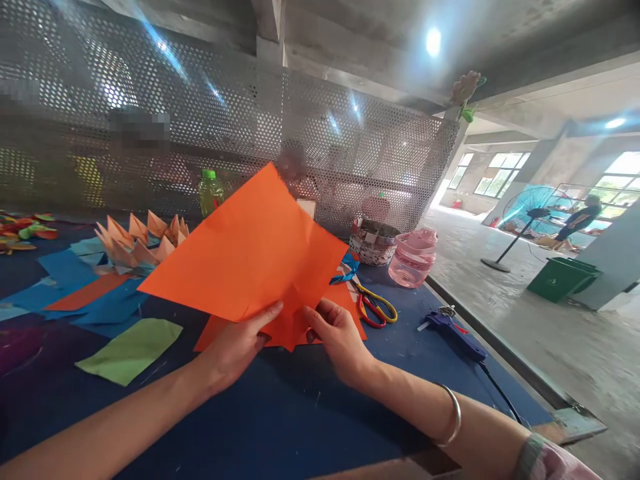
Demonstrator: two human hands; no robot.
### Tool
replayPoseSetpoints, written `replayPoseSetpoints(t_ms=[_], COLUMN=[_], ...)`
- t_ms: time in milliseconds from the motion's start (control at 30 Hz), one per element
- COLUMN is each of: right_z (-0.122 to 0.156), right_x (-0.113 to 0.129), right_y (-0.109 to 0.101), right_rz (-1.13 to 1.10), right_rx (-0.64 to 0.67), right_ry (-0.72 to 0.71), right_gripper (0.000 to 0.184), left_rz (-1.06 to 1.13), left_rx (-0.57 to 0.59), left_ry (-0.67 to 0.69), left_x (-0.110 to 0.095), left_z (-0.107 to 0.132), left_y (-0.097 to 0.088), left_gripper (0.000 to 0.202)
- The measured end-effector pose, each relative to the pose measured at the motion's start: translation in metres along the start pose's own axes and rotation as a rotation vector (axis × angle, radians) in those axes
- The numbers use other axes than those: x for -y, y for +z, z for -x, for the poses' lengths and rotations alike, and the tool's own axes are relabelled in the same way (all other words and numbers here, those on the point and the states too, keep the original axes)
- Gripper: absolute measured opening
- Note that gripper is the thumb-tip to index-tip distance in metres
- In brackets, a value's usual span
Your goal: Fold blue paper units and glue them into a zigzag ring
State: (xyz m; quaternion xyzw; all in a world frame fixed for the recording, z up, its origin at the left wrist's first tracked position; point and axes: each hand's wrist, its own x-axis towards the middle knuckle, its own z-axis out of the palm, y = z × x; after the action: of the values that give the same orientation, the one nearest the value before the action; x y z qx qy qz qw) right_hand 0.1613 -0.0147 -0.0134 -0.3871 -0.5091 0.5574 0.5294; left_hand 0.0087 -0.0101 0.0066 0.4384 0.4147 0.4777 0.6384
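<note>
Nothing legible in view. Small white tag (306, 208) behind the orange paper (240, 247) is too blurred to read.

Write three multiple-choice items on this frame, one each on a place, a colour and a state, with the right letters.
1. Where do the red-and-yellow-handled scissors lie?
A) Inside a jar
B) On the blue tabletop
C) On the concrete floor

2. What colour is the square paper sheet held by the left hand and right hand?
A) Green
B) Yellow
C) Orange

3. What state is the blue hot glue gun in?
A) Gripped in the right hand
B) Lying on the tabletop
C) Hanging by its cord

1: B, they rest right of the hands.
2: C, the sheet shows bright orange.
3: B, it lies apart from both hands.
</note>
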Motion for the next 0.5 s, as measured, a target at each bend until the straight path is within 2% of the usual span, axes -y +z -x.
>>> replayPoseSetpoints(t_ms=[167, 500], right_z=[-0.005, -0.006], right_x=[0.006, 0.006], right_y=[-0.01, -0.014], right_rz=[0.018, 0.11], right_rx=[-0.061, -0.029], right_ry=[-0.003, 0.04], right_gripper=[0.027, 0.026], left_rz=[0.066, 0.051], left_rx=[0.07, 0.175], left_ry=[-0.001, -0.011], left_x=[0.003, 0.011], left_z=[-0.004, -0.009], left_y=[-0.009, -0.02], left_gripper=[0.037, 0.03])
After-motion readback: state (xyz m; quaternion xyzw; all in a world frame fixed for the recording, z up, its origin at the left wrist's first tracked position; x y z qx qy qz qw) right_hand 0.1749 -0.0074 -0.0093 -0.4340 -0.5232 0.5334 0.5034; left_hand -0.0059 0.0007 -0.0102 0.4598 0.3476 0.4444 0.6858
